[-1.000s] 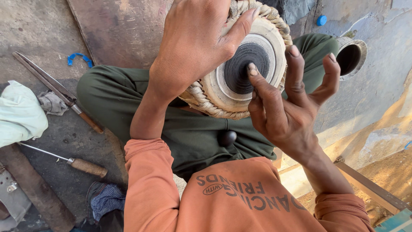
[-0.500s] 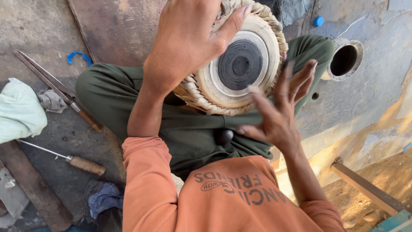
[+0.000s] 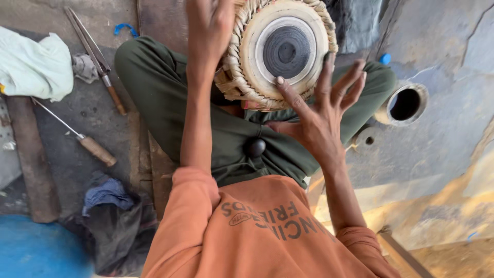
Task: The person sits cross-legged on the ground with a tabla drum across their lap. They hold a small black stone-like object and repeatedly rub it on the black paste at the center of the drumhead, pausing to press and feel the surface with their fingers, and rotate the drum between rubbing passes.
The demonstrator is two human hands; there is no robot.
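Now you sit cross-legged on the floor, and the drum (image 3: 280, 54) rests on your lap, tipped so its round face looks up at you. That tilt lets you see the dark circle in the middle of the skin and reach it with both hands.

Your left hand (image 3: 208, 28) is up against the woven rim on the left side of the drum. It looks like it steadies the drum there, but its fingers run out of the top of the picture, so I cannot tell how tightly they hold.

Your right hand (image 3: 316, 110) is open, with the fingers spread wide. It grips nothing. One fingertip touches the pale ring of the skin near the lower edge, and the others fan out beside the rim.

A small dark ball (image 3: 254, 148) lies in the fold of your trousers, close below the drum, easy to grab.

Two tools with wooden handles (image 3: 98, 150) lie well off to your left, next to a pale cloth (image 3: 36, 67).
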